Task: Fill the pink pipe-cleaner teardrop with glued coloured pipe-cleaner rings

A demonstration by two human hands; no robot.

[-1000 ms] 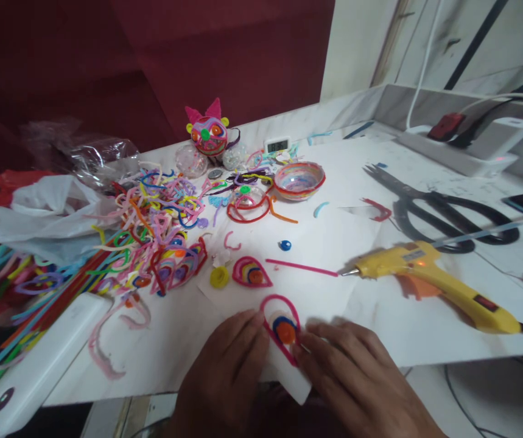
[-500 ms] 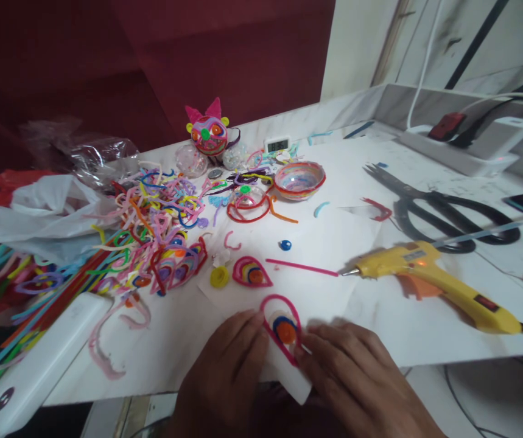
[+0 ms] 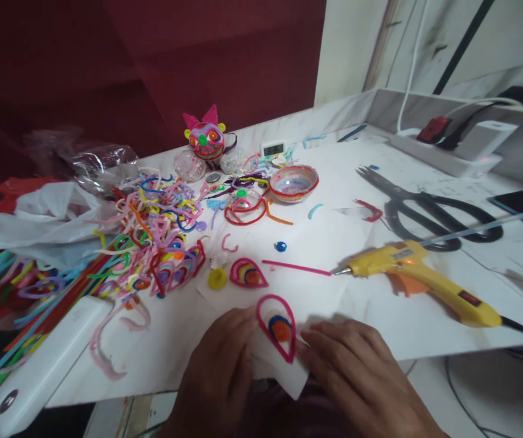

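Barely any change: your left hand [image 3: 224, 371] and right hand [image 3: 352, 371] still pinch the pink teardrop loop [image 3: 277, 326] on its white paper [image 3: 288, 380] at the tabletop's [image 3: 380, 316] near edge, fingers narrow, shifted slightly left.

Near centre: teardrop piece [image 3: 277, 325], pink outline, with blue ring and orange core on a pale inner disc, lying on white paper [image 3: 288, 380]. Just beyond it: second teardrop [image 3: 248, 274], pink outline with yellow, purple and orange bands; to its left a yellow coil [image 3: 217, 278]. Pink straight stem [image 3: 296, 267]; small blue coil [image 3: 280, 246]. Right: yellow glue gun [image 3: 425, 277] with orange stand, red switch and lit orange lamp; black scissors [image 3: 430, 210]. Far centre: bowl [image 3: 293, 182] with red rim and pastel multicoloured stripes; pink-eared figure [image 3: 206, 137] with green and yellow dots. Left: multicoloured heap of stems [image 3: 151, 231]; white bag [image 3: 37, 219]. White marbled bench [image 3: 425, 328]; dark red wall [image 3: 128, 61].
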